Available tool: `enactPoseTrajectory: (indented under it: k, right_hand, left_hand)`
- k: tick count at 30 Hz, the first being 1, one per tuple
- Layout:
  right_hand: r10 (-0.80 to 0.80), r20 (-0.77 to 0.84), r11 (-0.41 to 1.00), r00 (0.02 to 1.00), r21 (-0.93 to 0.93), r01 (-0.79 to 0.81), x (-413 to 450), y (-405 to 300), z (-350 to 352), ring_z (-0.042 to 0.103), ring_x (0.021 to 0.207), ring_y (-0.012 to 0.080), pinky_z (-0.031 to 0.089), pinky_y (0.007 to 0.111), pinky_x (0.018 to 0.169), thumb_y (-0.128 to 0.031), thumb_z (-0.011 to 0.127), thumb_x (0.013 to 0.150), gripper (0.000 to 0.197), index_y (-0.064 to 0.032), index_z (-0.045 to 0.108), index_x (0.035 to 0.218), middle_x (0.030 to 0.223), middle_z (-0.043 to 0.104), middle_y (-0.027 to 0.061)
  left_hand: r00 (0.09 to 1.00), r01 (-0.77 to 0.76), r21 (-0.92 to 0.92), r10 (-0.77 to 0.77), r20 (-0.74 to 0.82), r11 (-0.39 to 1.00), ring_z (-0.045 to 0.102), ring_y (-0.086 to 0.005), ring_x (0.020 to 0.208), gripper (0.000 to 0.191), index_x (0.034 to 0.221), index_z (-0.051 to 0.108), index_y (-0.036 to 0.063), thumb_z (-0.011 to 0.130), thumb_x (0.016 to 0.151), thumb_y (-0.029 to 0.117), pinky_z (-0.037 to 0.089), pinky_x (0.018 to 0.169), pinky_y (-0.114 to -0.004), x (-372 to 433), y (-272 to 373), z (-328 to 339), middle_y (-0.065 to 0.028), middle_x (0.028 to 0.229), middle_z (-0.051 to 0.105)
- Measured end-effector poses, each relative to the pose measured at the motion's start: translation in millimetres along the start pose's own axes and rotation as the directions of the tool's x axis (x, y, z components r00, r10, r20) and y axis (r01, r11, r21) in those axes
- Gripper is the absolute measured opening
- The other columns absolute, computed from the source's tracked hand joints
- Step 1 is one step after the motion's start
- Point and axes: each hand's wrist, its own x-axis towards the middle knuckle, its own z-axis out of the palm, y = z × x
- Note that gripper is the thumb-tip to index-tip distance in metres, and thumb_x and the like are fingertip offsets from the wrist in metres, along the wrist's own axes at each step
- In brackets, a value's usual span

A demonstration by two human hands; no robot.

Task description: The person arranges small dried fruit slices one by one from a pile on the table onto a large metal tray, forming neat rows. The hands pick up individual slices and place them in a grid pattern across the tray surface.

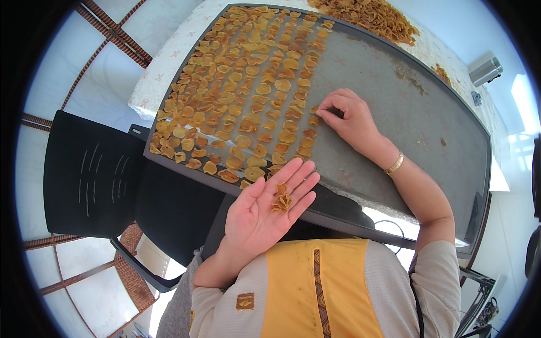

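Palm up in front of my chest, my left hand (264,211) holds a few curled, dried amber slices (282,200), fingers spread. Farther right and ahead, my right hand (348,120) is palm down, with thumb and forefinger pinched at the edge of a dried slice (314,109). That slice lies at the right edge of many rows of similar flat, yellow-brown slices (252,70). The rows cover the left part of a grey, see-through panel with a dark frame (393,101). My left fingertips hide the near end of the right-hand rows.
Beyond the panel, a large heap of dried slices (372,19) and a smaller pile (441,74) lie on a patterned white tablecloth (169,55). A metal cylinder (486,72) stands at the far right. A black chair (91,177) is on the left, close to the panel's edge.
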Motion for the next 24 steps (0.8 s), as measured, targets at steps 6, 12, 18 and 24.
enactPoseTrajectory:
  k: [6,12,18,24]
  right_hand:
    - [-0.016,0.004,1.0,1.0,-0.014,0.016,-1.8,1.8,0.8,0.061,0.09,0.0266,0.05,0.037,0.077,-0.01,0.073,0.085,0.006,-0.0044,0.071,0.087,0.09,0.066,0.0075]
    - [-0.021,-0.003,1.0,1.0,0.008,0.021,-3.6,1.1,2.1,0.062,0.091,0.0276,0.051,0.037,0.078,-0.009,0.072,0.086,0.006,-0.0035,0.071,0.09,0.092,0.067,0.009]
    - [0.005,-0.007,0.998,1.0,0.061,-0.005,-5.3,-1.5,1.6,0.063,0.084,0.0274,0.051,0.036,0.071,-0.007,0.071,0.087,0.006,-0.0023,0.071,0.091,0.091,0.067,0.0104]
    - [0.113,-0.077,0.988,0.991,0.117,-0.104,-7.1,-5.5,0.9,0.063,0.077,0.0199,0.05,0.031,0.065,-0.005,0.067,0.091,0.007,-0.0021,0.069,0.096,0.089,0.066,0.0086]
  left_hand:
    - [1.0,0.0,0.017,0.0,0.009,1.0,0.014,-0.032,0.154,0.062,0.159,0.014,0.0,0.03,0.108,0.03,0.014,0.126,-0.044,1.1,0.1,-2.0,-0.0187,0.166,0.015]
    - [1.0,0.004,0.033,-0.004,-0.001,0.999,0.014,-0.032,0.154,0.062,0.159,0.014,0.0,0.03,0.108,0.031,0.013,0.126,-0.045,2.2,0.2,-3.1,-0.0187,0.166,0.015]
    - [1.0,0.011,0.012,-0.011,0.008,1.0,0.017,-0.0315,0.153,0.061,0.158,0.016,-0.0008,0.027,0.108,0.033,0.016,0.126,-0.043,3.9,-0.6,-3.6,-0.0188,0.165,0.018]
    - [1.0,0.024,-0.012,-0.024,0.004,1.0,0.021,-0.0327,0.152,0.061,0.158,0.018,0.0001,0.029,0.108,0.033,0.018,0.125,-0.044,7.1,0.0,-0.6,-0.0189,0.164,0.021]
